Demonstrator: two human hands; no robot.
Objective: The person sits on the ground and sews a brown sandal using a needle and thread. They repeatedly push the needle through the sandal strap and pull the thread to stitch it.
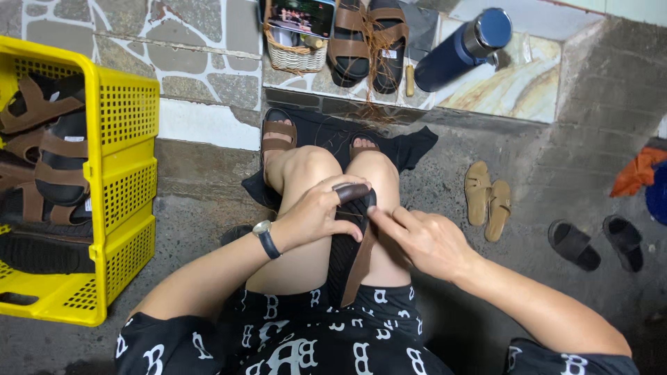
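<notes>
Left hand [316, 215] clamps sandal [351, 243] between knees; right hand [417, 239] pinches brown strap [353, 191] beside it. Strap-fitting midway; crate [125, 173] nearly full.

- An informal home sandal-making workplace, set low on the ground at a doorstep or yard edge, not at a workbench.
- A yellow plastic crate [125, 180] on the left is stacked full of matching brown-strapped, black-soled sandals [52, 160].
- Another finished pair of brown sandals [367, 42] lies on the tiled step [514, 87], with loose brown thread tangled over it.
- The rough concrete floor [528, 167] serves as the work surface, with a black cloth [410, 149] spread on it.
- Domestic signs sit about: a small woven basket [295, 55], a dark blue flask [462, 48], tan slippers [488, 201] and black slides [597, 243] left on the floor.
- A stone-patterned surface [174, 42] lies beyond the step.
</notes>
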